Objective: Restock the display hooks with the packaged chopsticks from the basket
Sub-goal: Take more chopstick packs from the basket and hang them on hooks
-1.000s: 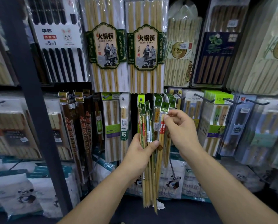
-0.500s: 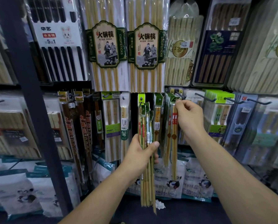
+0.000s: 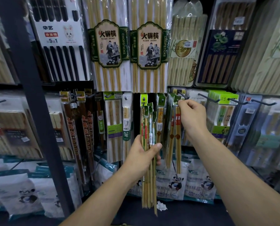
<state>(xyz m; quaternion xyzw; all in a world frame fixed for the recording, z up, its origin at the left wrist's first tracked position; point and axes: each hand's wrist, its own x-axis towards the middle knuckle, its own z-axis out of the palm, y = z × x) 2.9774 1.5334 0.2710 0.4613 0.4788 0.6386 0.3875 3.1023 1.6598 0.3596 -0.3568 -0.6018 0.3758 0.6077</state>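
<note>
Right hand (image 3: 191, 116) has gone up from beside the bundle a second ago to the hook row, taking one pack with it; left hand (image 3: 142, 154) has barely shifted. Biggest first from my remote view: dark upright post (image 3: 27, 79) runs top to bottom on the left. Top centre, two big hot-pot chopstick packs (image 3: 109, 46) hang side by side with green labels, and a black chopstick pack (image 3: 61, 38) is to their left. Bottom row, panda-print bags (image 3: 199, 181) sit behind both forearms. Left hand grips the bundle of packaged chopsticks (image 3: 148, 128) mid-length, thumb across the front and fingers wrapped behind. The bundle is upright, green header cards fanned at the top, tips hanging below the fist. Right hand pinches the green header card of a single pack (image 3: 178, 128). Its red-marked bamboo sticks hang straight down, just right of the bundle and apart from it. That header is at the tip of a black hook (image 3: 184, 95) in the lower row; I can't tell whether its hole is on the hook. Hung packs (image 3: 172, 126) of the same kind are just left of it. Small white crumpled scrap (image 3: 161, 206) lies on the dark floor below the bundle.
</note>
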